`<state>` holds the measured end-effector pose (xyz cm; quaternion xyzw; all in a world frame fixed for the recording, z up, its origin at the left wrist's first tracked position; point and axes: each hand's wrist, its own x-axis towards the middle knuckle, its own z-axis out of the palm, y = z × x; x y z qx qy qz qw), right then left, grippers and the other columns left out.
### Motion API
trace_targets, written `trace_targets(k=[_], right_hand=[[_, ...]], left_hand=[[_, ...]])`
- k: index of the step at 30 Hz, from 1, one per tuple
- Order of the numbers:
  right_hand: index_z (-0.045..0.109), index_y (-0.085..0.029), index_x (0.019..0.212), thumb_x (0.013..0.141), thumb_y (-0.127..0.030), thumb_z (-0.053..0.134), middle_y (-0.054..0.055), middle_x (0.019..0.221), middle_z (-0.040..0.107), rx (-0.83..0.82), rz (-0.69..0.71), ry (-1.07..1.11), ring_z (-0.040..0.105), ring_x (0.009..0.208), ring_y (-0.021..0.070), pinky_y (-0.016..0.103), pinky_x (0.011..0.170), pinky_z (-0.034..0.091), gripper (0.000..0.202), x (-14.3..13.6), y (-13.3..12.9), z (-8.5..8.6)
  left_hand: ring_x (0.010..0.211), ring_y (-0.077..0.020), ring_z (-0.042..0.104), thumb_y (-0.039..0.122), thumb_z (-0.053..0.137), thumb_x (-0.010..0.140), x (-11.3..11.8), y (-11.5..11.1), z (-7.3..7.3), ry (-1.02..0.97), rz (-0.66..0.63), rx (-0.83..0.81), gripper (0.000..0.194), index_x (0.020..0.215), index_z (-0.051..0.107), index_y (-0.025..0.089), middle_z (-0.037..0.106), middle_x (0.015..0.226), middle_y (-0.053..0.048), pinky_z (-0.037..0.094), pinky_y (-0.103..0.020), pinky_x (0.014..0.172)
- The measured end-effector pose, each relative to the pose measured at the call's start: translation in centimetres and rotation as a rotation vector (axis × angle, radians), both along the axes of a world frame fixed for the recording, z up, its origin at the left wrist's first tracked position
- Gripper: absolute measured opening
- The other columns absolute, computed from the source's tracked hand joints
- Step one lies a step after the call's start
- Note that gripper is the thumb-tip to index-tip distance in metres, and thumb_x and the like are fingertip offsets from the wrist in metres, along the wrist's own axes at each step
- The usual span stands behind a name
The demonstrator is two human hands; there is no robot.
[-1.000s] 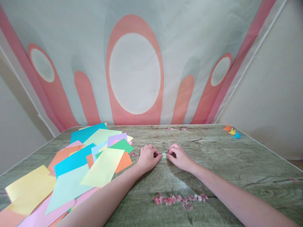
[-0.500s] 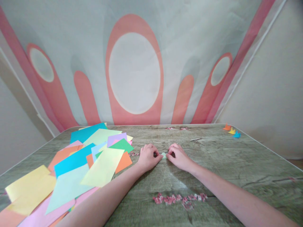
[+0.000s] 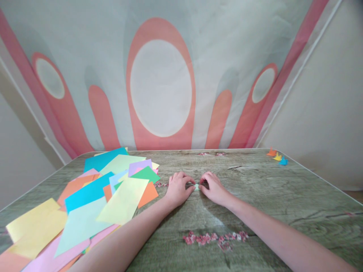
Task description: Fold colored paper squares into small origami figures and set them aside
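Note:
A small pale green piece of folded paper [image 3: 196, 187] lies on the wood-patterned table, between my two hands. My left hand [image 3: 179, 189] has its thumb and fingertips at the paper's left edge, with the fingers curled. On the opposite side, my right hand [image 3: 214, 189] pinches the right edge with thumb and forefinger. Fingertips cover both ends of the paper, so only its middle shows.
Loose coloured sheets [image 3: 124, 200] are spread in an overlapping pile left of my left arm. Three small folded paper figures, orange [image 3: 271, 152], yellow [image 3: 277, 156] and blue [image 3: 283, 161], stand at the far right corner of the table [image 3: 269, 196].
The fingers of my left hand have lifted and loosened slightly from the thumb. My right hand has shifted a little to the left, and the paper is still between them.

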<state>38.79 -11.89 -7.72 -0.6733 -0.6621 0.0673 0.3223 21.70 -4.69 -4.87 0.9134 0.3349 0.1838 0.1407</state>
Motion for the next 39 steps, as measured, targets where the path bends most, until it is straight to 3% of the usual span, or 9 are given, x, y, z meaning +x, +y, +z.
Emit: trace_targets(k=[3, 8, 12, 23, 31, 39], right_hand=[[0.054, -0.020, 0.092, 0.075, -0.019, 0.059, 0.004, 0.091, 0.054, 0.014, 0.000, -0.027, 0.048, 0.090, 0.0197, 0.034, 0.079, 0.037, 0.017, -0.3, -0.3, 0.2], [0.055, -0.020, 0.091, 0.080, -0.016, 0.054, 0.005, 0.095, 0.056, 0.049, 0.024, -0.118, 0.049, 0.091, 0.0194, 0.032, 0.078, 0.038, 0.012, -1.1, -1.2, 1.2], [0.060, -0.020, 0.089, 0.087, -0.017, 0.048, 0.004, 0.096, 0.059, 0.085, 0.097, -0.285, 0.048, 0.094, 0.0193, 0.033, 0.080, 0.036, 0.012, -1.5, -1.9, 1.8], [0.063, -0.015, 0.093, 0.089, -0.018, 0.044, 0.008, 0.086, 0.059, 0.049, 0.258, -0.681, 0.047, 0.090, 0.0218, 0.036, 0.079, 0.034, 0.020, -2.0, -2.4, 2.6], [0.063, -0.015, 0.088, 0.088, -0.014, 0.043, 0.009, 0.087, 0.057, 0.018, 0.163, -0.710, 0.047, 0.087, 0.0231, 0.037, 0.074, 0.035, 0.019, -2.9, -2.6, 1.9], [0.062, -0.017, 0.087, 0.090, -0.016, 0.041, 0.008, 0.086, 0.058, -0.011, 0.160, -0.635, 0.049, 0.086, 0.0226, 0.037, 0.076, 0.034, 0.021, -2.7, -2.3, 1.9]], left_hand=[[0.098, -0.0208, 0.045, 0.035, 0.059, 0.078, -0.1, -0.2, 0.2, 0.015, -0.010, 0.038, 0.015, 0.089, 0.065, 0.029, 0.053, 0.095, -0.001, 0.033, -0.034, 0.083], [0.098, -0.0210, 0.044, 0.035, 0.058, 0.080, -0.1, -0.4, 0.4, 0.020, -0.037, 0.091, 0.013, 0.085, 0.067, 0.028, 0.054, 0.096, -0.002, 0.032, -0.035, 0.085], [0.097, -0.0208, 0.044, 0.035, 0.057, 0.081, -0.1, -0.5, 0.4, 0.020, -0.035, 0.098, 0.013, 0.084, 0.068, 0.028, 0.055, 0.095, -0.002, 0.032, -0.035, 0.084], [0.097, -0.0214, 0.044, 0.035, 0.054, 0.083, -0.3, -0.8, 0.9, 0.089, -0.053, 0.164, 0.016, 0.087, 0.067, 0.027, 0.055, 0.095, -0.003, 0.032, -0.036, 0.084], [0.096, -0.0225, 0.045, 0.019, 0.042, 0.088, -0.7, -3.4, 1.7, 0.303, -0.234, 0.404, 0.020, 0.094, 0.061, 0.016, 0.057, 0.091, -0.008, 0.030, -0.037, 0.088], [0.096, -0.0237, 0.044, 0.017, 0.046, 0.084, -0.7, -3.6, 2.3, 0.354, -0.242, 0.397, 0.018, 0.095, 0.060, 0.015, 0.056, 0.094, -0.010, 0.031, -0.037, 0.086]])
